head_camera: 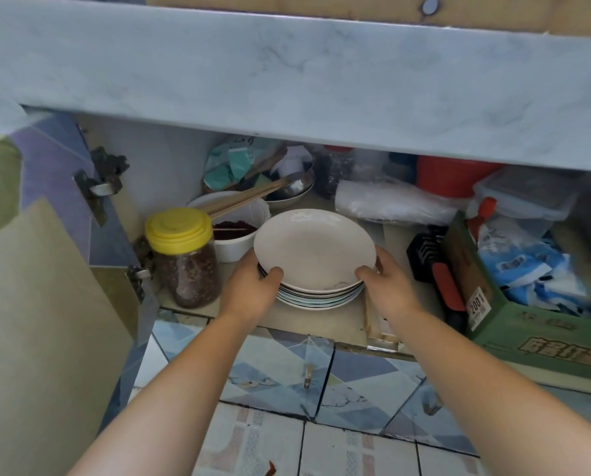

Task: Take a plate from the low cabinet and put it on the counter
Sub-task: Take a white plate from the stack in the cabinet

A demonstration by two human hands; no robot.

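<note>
Presently I find the round cream ceramic plate point(314, 249) atop the stack of rimmed plates point(318, 297) inside the low cabinet, between my two hands. My left hand point(253, 286) grasps its near-left rim, thumb over the lip; my right hand point(387, 280) grasps the near-right rim likewise. Both sit equally close. The plate tilts, far edge raised. The pale marbled counter point(287, 80) overhangs directly above, so I judge withdrawal must come toward me before lifting.
</note>
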